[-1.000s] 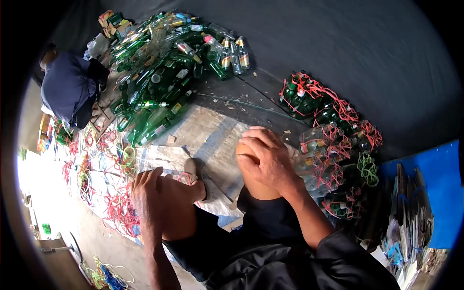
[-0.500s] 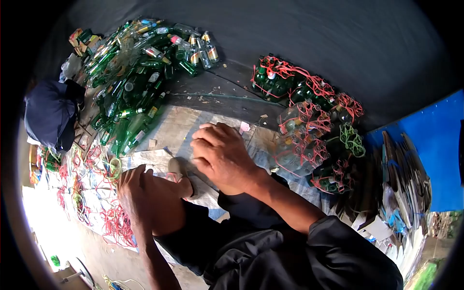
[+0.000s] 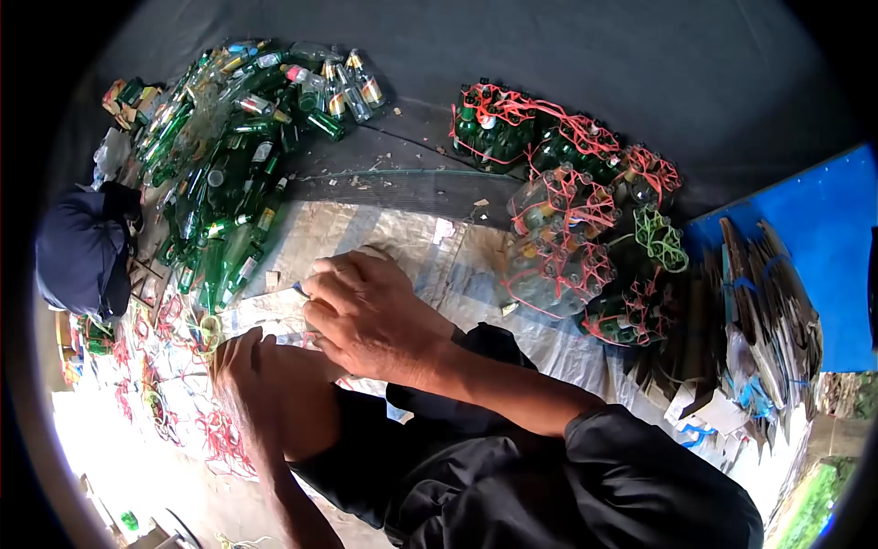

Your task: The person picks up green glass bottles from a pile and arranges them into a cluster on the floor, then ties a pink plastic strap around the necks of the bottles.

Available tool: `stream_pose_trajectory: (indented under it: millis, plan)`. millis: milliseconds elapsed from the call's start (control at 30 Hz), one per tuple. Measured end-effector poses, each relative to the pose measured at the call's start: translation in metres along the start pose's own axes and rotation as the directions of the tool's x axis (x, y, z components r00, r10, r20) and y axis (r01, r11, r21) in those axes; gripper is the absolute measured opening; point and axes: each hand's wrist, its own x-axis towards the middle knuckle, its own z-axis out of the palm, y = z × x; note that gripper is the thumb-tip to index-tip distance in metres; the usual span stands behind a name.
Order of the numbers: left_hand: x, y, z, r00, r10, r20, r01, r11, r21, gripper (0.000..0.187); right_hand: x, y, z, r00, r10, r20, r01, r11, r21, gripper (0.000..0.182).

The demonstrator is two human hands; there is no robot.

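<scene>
My left hand [image 3: 242,361] lies draped over my bent left knee, its fingers loosely bent, with nothing visible in it. My right hand [image 3: 361,316] is out in front, over my right leg; its fingers are bent and a little apart, and no held thing shows. What lies beneath the right palm is hidden. Just beyond the left hand lie loose red, green and white plastic straps [image 3: 174,393]. Ahead and to the left is a large heap of glass bottles [image 3: 233,165], mostly green with some clear.
Bundles of bottles [image 3: 567,206] tied with red and green straps stand at the right. Past them are stacked flat cardboard [image 3: 768,311] and a blue panel [image 3: 805,247]. A dark cap [image 3: 87,247] shows at the left edge. A pale sheet [image 3: 384,238] covers the floor ahead.
My right hand has moved left and down, closer to my left hand, and the sandalled foot is now hidden. The left hand stays on the knee. The view has shifted slightly.
</scene>
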Motion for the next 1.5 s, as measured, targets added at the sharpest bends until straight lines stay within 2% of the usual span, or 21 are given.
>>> stream_pose_trajectory:
  millis: [100,200,300,367,467,600,700,733,833,867,933,967,1000,1033,1067,1100,1167,1500]
  plan:
    - [0.001,0.005,-0.001,0.998,-0.053,0.043,0.052,0.999,0.009,0.022,0.0,0.008,0.004,0.998,-0.027,-0.054,0.028,0.999,0.019,0.032]
    - [0.002,0.004,0.001,0.992,-0.098,0.079,0.099,0.995,-0.011,0.023,0.002,0.01,0.0,0.999,-0.051,-0.016,0.051,0.998,0.041,0.031]
    - [0.004,0.009,0.005,0.994,-0.057,0.097,0.06,0.998,-0.029,0.022,-0.001,0.013,0.0,0.998,-0.064,-0.022,0.065,0.998,0.014,0.03]
    - [0.007,0.008,0.002,0.984,-0.02,0.178,0.024,1.0,-0.017,0.023,-0.004,0.015,0.002,0.998,-0.058,-0.026,0.059,0.997,0.044,0.03]
    - [0.007,0.022,-0.012,0.98,0.092,0.175,-0.089,0.996,-0.023,0.024,-0.005,0.016,-0.002,0.999,-0.029,-0.023,0.031,0.993,0.11,0.028]
    - [0.012,0.041,-0.016,0.979,0.02,0.202,0.016,0.985,-0.173,0.025,-0.007,0.017,0.007,0.998,-0.045,-0.047,0.05,0.993,0.104,0.029]
    - [0.012,0.02,0.006,0.974,0.079,0.212,-0.055,0.992,-0.118,0.023,-0.004,0.015,0.009,0.998,-0.045,-0.04,0.048,0.996,0.077,0.03]
    - [0.011,0.015,0.011,0.981,0.088,0.171,-0.083,0.996,-0.037,0.022,-0.003,0.014,0.01,0.998,-0.049,-0.035,0.051,0.997,0.063,0.032]
    - [0.008,0.007,0.014,0.992,-0.007,0.128,0.017,0.997,-0.081,0.021,-0.002,0.017,0.015,0.997,-0.071,-0.011,0.072,0.994,0.082,0.035]
    - [0.007,0.003,0.014,0.996,-0.002,0.093,0.011,0.995,-0.098,0.02,0.001,0.015,0.018,0.995,-0.101,-0.004,0.101,0.989,0.112,0.036]
    - [0.005,-0.001,0.013,1.0,0.011,0.006,-0.01,0.997,-0.071,0.018,0.008,0.008,-0.003,0.999,-0.052,0.016,0.05,0.991,0.128,0.04]
    - [0.007,0.001,0.005,0.999,0.022,0.036,-0.021,0.999,-0.04,0.016,0.008,0.005,0.008,0.999,-0.052,-0.017,0.054,0.982,0.18,0.041]
    - [0.003,0.003,0.0,0.997,-0.042,0.063,0.043,0.999,-0.027,0.016,0.01,0.003,0.011,1.0,-0.029,0.0,0.028,0.984,0.174,0.04]
    - [0.005,0.007,-0.003,0.999,-0.031,-0.033,0.028,0.997,-0.071,0.018,0.015,0.001,0.01,1.0,-0.026,0.014,0.023,0.978,0.209,0.039]
    - [0.004,0.006,-0.005,0.996,-0.051,-0.068,0.044,0.993,-0.108,0.02,0.017,0.001,0.013,0.998,-0.055,0.009,0.052,0.986,0.16,0.034]
    - [0.003,0.003,-0.005,0.997,-0.054,-0.055,0.047,0.991,-0.126,0.02,0.02,0.002,0.016,0.997,-0.072,-0.023,0.075,0.983,0.166,0.032]
    - [0.002,0.001,-0.014,0.997,-0.076,-0.03,0.071,0.989,-0.126,0.019,0.026,-0.002,0.014,0.997,-0.071,0.008,0.069,0.984,0.165,0.032]
    - [-0.014,-0.022,-0.013,0.997,-0.036,-0.065,0.03,0.995,-0.09,0.025,0.032,-0.014,0.017,0.997,-0.075,-0.008,0.075,0.987,0.141,0.037]
